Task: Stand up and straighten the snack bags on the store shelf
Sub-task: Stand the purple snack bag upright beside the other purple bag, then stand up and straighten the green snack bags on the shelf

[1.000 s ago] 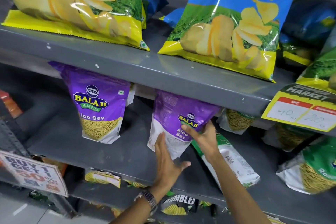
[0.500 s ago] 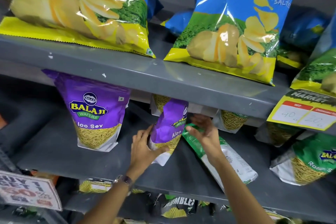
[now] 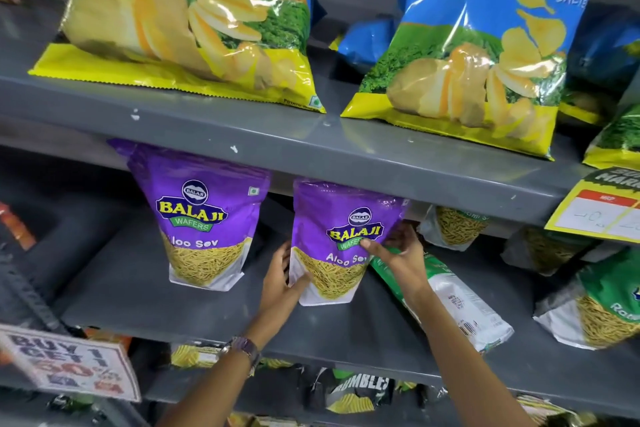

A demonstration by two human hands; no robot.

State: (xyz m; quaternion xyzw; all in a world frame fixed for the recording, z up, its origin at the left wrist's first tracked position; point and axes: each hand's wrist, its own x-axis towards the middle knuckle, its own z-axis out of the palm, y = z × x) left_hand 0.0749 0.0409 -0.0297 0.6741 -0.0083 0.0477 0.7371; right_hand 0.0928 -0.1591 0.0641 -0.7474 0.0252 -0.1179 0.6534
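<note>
A purple Aloo Sev bag (image 3: 332,239) stands upright on the grey middle shelf (image 3: 145,291), its front facing me. My left hand (image 3: 280,284) grips its lower left edge, and my right hand (image 3: 398,253) holds its right side with the thumb across the logo. A second purple Aloo Sev bag (image 3: 204,218) stands upright just to the left, apart from both hands. Under my right forearm a green and white bag (image 3: 460,305) lies flat on the same shelf.
The upper shelf (image 3: 277,146) holds two large blue and yellow chip bags (image 3: 194,21) (image 3: 478,45). Green sev bags (image 3: 606,308) stand at the right, a yellow price tag (image 3: 599,211) hangs on the upper shelf's edge, and a sale sign (image 3: 69,364) sits lower left.
The purple bag between my hands has turned from sideways to face front and now stands upright. My left hand moved to its lower left edge, my right hand to its right side.
</note>
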